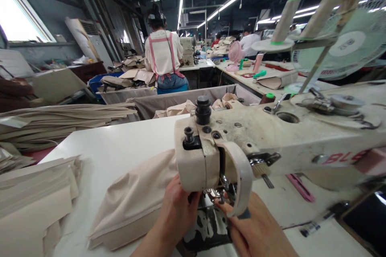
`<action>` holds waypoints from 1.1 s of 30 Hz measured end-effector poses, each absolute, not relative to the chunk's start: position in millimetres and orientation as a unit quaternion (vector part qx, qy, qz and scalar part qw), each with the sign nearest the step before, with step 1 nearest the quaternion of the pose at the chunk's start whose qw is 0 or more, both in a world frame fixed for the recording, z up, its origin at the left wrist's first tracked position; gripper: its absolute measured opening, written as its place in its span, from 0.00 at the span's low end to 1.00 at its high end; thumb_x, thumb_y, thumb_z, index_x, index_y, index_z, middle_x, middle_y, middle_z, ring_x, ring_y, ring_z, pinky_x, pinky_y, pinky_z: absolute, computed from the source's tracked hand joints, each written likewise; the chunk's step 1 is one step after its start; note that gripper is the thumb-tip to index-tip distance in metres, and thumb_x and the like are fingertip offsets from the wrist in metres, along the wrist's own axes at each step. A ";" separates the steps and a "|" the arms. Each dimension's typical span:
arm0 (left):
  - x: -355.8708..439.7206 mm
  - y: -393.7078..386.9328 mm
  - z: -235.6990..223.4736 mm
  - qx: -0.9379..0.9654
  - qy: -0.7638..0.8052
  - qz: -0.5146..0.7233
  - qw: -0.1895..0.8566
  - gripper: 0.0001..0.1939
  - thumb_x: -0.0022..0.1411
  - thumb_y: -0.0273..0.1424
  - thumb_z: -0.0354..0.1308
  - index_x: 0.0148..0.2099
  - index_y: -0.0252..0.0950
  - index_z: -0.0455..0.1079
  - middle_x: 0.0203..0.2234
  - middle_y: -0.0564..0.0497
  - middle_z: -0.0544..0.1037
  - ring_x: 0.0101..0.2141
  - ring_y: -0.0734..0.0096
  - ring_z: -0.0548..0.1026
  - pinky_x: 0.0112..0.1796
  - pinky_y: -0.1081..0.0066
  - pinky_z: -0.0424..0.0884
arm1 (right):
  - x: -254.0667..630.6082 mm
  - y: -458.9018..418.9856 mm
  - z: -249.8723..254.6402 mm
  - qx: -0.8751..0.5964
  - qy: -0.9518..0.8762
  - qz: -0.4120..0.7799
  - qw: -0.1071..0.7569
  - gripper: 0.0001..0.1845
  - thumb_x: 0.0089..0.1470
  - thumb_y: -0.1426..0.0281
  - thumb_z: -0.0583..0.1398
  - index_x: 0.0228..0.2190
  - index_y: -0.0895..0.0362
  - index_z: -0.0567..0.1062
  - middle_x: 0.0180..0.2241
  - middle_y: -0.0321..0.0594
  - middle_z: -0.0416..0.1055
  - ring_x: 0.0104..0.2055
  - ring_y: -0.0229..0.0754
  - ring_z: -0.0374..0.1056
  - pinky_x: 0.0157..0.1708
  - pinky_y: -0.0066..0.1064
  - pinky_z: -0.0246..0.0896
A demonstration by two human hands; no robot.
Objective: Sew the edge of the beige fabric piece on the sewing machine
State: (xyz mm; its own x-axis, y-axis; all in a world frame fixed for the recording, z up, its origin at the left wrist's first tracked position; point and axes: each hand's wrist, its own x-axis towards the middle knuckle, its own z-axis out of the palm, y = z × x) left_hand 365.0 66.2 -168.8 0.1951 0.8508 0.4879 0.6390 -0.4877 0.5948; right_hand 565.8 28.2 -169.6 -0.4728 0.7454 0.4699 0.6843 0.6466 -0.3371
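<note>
A worn cream sewing machine [271,136] stretches from the centre to the right over a white table [114,148]. My left hand [177,209] rests on a beige fabric piece [135,196] just under and left of the machine head, fingers pressing it toward the needle area. My right hand [256,229] lies right of the needle, fingertips touching the presser foot area [221,198]. The machine head hides the needle and part of both hands' fingers.
Stacks of beige cut pieces [33,200] lie at the left edge, more strips [60,120] behind. A grey fabric bin [181,100] stands beyond the table. A person in a pink apron [164,58] works with their back turned. Thread cones [286,16] and a fan [352,40] stand at right.
</note>
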 end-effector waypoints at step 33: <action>340.1 85.7 -144.8 0.715 0.574 0.335 0.218 0.14 0.58 0.22 0.49 0.37 0.35 0.76 0.34 0.47 0.81 0.37 0.61 0.77 0.40 0.66 0.73 | 569.9 28.4 -176.8 -0.383 -0.877 -0.002 0.292 0.24 0.48 0.83 0.52 0.45 0.58 0.74 0.43 0.51 0.73 0.46 0.54 0.68 0.42 0.41 0.69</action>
State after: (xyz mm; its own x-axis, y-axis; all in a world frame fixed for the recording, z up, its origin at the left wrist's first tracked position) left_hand 340.1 85.7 -144.8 0.1160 0.9667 0.2280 0.6753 -0.2451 0.6957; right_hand 569.9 28.4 -176.8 -0.5366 0.6701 0.5128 0.6722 0.7068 -0.2203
